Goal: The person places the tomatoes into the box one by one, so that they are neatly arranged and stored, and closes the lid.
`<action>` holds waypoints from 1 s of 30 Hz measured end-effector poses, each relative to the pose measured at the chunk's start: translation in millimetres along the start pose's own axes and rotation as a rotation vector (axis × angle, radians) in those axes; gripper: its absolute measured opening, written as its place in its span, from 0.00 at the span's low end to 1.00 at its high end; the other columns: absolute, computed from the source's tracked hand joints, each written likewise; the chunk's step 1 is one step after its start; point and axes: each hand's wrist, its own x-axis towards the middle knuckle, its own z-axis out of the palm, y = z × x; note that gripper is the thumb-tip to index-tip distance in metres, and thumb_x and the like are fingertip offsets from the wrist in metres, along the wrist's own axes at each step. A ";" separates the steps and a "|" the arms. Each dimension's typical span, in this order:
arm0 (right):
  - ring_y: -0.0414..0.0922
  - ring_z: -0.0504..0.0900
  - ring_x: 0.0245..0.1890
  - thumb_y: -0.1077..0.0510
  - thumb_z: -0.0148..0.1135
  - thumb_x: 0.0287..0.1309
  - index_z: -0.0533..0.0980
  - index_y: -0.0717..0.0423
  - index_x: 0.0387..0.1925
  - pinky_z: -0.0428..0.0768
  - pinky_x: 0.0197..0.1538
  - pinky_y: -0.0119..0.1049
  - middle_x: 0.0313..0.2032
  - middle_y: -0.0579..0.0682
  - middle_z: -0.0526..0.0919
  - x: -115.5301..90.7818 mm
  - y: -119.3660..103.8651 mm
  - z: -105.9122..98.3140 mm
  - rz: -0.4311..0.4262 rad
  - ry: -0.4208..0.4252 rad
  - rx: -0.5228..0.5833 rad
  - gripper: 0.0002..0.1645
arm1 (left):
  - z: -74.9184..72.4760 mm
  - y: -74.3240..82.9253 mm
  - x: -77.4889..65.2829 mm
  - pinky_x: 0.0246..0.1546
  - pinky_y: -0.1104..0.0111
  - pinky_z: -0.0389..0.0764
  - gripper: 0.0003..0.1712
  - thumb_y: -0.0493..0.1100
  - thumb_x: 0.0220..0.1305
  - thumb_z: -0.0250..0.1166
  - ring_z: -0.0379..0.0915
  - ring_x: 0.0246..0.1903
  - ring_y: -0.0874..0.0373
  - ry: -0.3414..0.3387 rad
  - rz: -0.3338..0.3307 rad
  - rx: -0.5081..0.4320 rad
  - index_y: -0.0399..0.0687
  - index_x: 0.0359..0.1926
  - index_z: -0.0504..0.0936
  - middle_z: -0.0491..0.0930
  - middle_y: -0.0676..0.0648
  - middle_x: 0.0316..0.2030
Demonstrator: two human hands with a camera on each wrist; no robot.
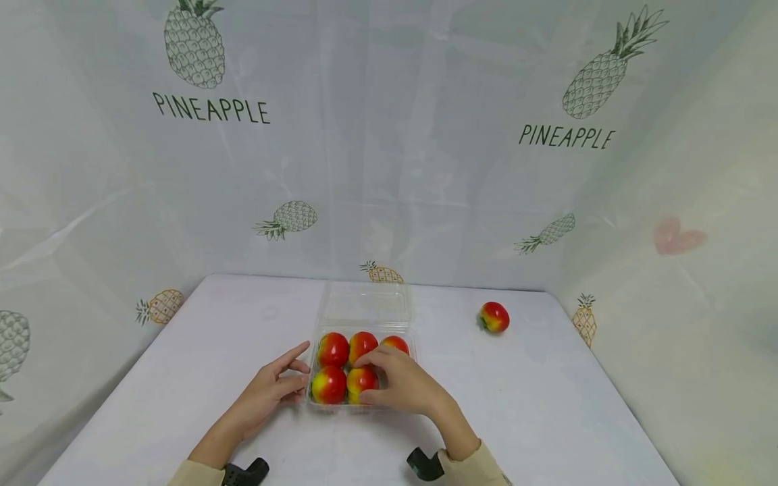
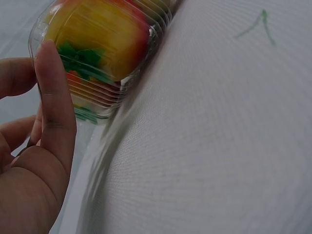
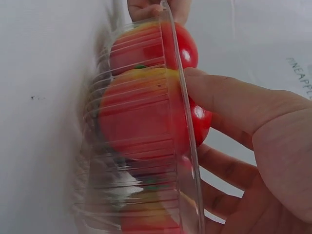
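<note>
A clear plastic clamshell box [image 1: 337, 408] holds several round red-and-yellow fruits, with its lid [image 1: 365, 305] folded back behind it. Over the front right fruit [image 1: 360, 382], my right hand [image 1: 404, 381] grips with thumb and fingers spread around its sides. In the right wrist view the thumb [image 3: 219, 92] presses that fruit [image 3: 141, 114] just above the box rim. My left hand [image 1: 267, 388] lies beside the box's left wall, fingers loosely extended. The left wrist view has its thumb [image 2: 53, 92] at the box's corner, by a fruit [image 2: 100, 36] with a green leafy top.
Another red-and-yellow fruit [image 1: 495, 317] lies on the white table [image 1: 535, 398] at the back right. A pale curtain [image 1: 395, 135] printed with pineapples hangs behind the table and along both sides. A dark wrist device [image 1: 425, 464] sits at each sleeve.
</note>
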 end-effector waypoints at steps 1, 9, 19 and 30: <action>0.37 0.77 0.56 0.47 0.79 0.60 0.83 0.39 0.58 0.81 0.63 0.38 0.56 0.37 0.80 -0.4 0.3 -0.7 -0.001 0.000 -0.004 0.25 | 0.0 -0.4 0.2 0.42 0.67 0.88 0.44 0.42 0.76 0.66 0.78 0.38 0.56 -0.002 0.003 -0.004 0.45 0.85 0.54 0.69 0.38 0.56; 0.49 0.79 0.53 0.49 0.75 0.66 0.83 0.44 0.60 0.84 0.59 0.43 0.52 0.44 0.81 -2.7 3.1 -10.8 -0.030 0.029 0.041 0.22 | -0.1 0.0 -0.1 0.42 0.67 0.88 0.44 0.42 0.76 0.66 0.78 0.38 0.56 0.004 -0.001 -0.004 0.46 0.85 0.55 0.69 0.37 0.56; 0.50 0.81 0.52 0.53 0.73 0.67 0.83 0.50 0.61 0.86 0.54 0.50 0.56 0.49 0.84 -10.1 17.3 -33.0 -0.030 0.133 0.094 0.22 | 0.4 -2.3 1.4 0.42 0.67 0.88 0.44 0.43 0.75 0.67 0.78 0.38 0.56 0.014 -0.009 0.000 0.46 0.84 0.56 0.69 0.37 0.56; 0.52 0.82 0.55 0.56 0.74 0.66 0.83 0.47 0.60 0.85 0.58 0.55 0.57 0.50 0.84 -24.8 43.4 -63.0 0.037 0.268 0.076 0.22 | 1.2 -1.2 0.4 0.42 0.67 0.88 0.44 0.42 0.75 0.66 0.78 0.39 0.56 0.020 -0.015 -0.004 0.46 0.84 0.56 0.69 0.39 0.56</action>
